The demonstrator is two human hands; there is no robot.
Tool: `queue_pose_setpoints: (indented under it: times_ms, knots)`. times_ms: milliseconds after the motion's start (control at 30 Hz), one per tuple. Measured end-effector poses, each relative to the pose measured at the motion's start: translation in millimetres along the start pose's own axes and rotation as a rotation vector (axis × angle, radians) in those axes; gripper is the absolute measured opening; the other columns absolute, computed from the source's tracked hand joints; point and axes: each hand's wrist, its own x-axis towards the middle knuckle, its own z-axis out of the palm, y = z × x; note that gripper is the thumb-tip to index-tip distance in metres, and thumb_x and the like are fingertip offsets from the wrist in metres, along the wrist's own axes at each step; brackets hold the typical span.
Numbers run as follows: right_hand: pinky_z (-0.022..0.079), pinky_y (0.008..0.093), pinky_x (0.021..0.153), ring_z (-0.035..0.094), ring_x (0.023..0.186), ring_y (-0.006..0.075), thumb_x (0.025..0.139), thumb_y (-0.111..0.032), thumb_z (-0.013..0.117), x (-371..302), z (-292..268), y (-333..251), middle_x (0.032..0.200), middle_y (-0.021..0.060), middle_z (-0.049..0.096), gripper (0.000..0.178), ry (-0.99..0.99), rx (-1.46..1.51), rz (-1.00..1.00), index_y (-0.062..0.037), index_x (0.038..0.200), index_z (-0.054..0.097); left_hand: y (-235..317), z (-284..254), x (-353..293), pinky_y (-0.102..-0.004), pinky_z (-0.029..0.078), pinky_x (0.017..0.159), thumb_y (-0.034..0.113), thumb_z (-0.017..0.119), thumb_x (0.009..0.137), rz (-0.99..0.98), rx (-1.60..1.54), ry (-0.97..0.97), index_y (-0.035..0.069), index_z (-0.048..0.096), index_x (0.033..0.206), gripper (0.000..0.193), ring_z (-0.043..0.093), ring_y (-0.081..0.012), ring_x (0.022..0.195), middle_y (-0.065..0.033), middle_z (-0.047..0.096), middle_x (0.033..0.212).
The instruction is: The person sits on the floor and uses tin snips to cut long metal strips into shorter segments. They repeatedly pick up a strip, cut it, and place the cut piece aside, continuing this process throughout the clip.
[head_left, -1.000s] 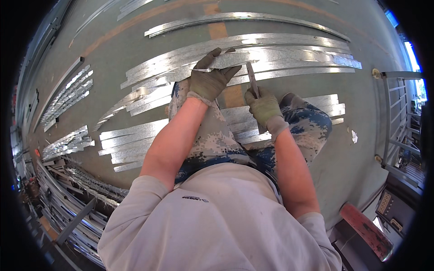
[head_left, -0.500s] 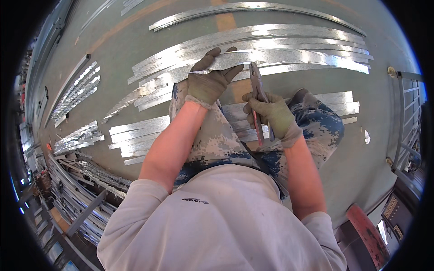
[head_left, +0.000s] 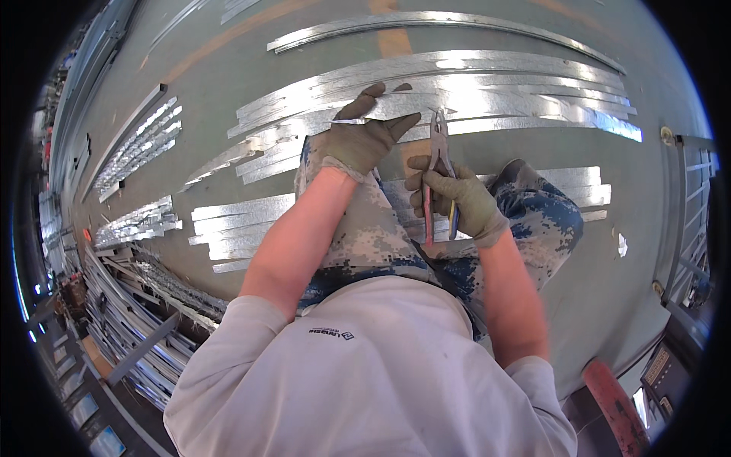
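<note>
A long, thin galvanized metal strip runs crosswise over my left knee. My left hand, in a dirty olive work glove, grips it, with fingertips showing past its far edge and part of the grip hidden. My right hand, gloved alike, holds a pair of pliers with one red and one blue handle. The handles stand apart, and the jaws point away from me at the near edge of the strip. Whether the jaws touch the metal, I cannot tell.
Several flat metal strips lie beyond my hands, and more strips lie near my legs. A long metal profile is farther off. Stacked profiles fill the lower left. A metal-framed rack stands at the right.
The pliers have turned slightly more upright, and their handles look a little farther apart. My left hand keeps its grip on the strip. The whole view has shifted slightly.
</note>
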Motion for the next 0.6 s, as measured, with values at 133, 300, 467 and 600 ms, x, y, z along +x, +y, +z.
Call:
queue_pose_setpoints:
  times_ms: [133,300,467,600]
  knots:
    - [0.064,0.0379,0.089,0.077,0.106,0.0236,0.110,-0.017,0.070,-24,4,2,0.133,0.0131,0.075,0.047,0.018,-0.057,-0.017,-0.0010,0.153,0.062,4,-14,6,-0.0724,0.033,0.134,0.008,0.058,0.109,-0.044,-0.037,-0.002,-0.002,0.065,0.129,0.023,0.042,-0.0618,0.153,-0.0374,0.050,0.162]
    - [0.065,0.0380,0.089,0.075,0.113,0.0254,0.109,-0.017,0.071,-55,-19,-11,0.142,0.0153,0.073,0.052,0.253,-0.055,-0.344,-0.0016,0.157,0.057,8,-19,4,-0.0805,0.040,0.125,0.009,0.062,0.105,-0.035,-0.029,-0.057,-0.002,0.066,0.126,0.025,0.044,-0.0630,0.152,-0.0353,0.054,0.156]
    - [0.048,0.0509,0.124,0.060,0.144,0.0368,0.117,-0.034,0.061,-45,-108,-39,0.156,0.0105,0.062,0.053,0.297,0.135,-0.726,-0.0053,0.161,0.054,15,-47,12,-0.0557,0.041,0.132,0.019,0.057,0.111,-0.140,-0.151,-0.122,0.017,0.060,0.154,0.043,0.048,-0.0340,0.156,-0.0148,0.050,0.169]
    - [0.038,0.0542,0.133,0.050,0.155,0.0434,0.120,-0.026,0.051,-42,-159,-73,0.162,0.0250,0.055,0.052,0.481,0.147,-0.831,-0.0043,0.167,0.051,9,-58,23,-0.0789,0.055,0.111,0.011,0.065,0.105,-0.055,-0.120,-0.205,0.000,0.066,0.133,0.031,0.060,-0.0561,0.143,-0.0354,0.062,0.151]
